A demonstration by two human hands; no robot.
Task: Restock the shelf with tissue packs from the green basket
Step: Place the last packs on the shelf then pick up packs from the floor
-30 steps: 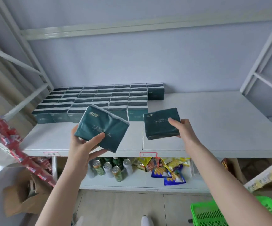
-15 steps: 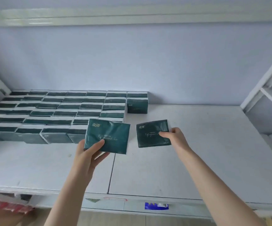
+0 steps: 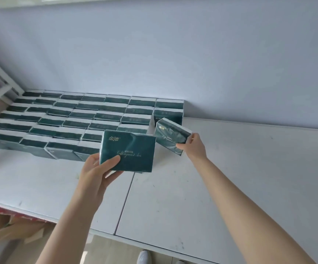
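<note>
Holds a green tissue pack (image 3: 129,149) upright at frame centre in the raised left hand (image 3: 97,172), fingers (image 3: 110,164) clamped on it. Pinches a second pack (image 3: 171,138), tilted, in the outstretched right hand (image 3: 194,145), above the shelf (image 3: 230,178), beside stocked rows (image 3: 68,115).

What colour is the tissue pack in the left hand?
Dark teal-green with gold lettering on the tissue pack; head view.

One camera sits on the person's head. It looks forward and down, close over the white shelf (image 3: 230,178).
</note>
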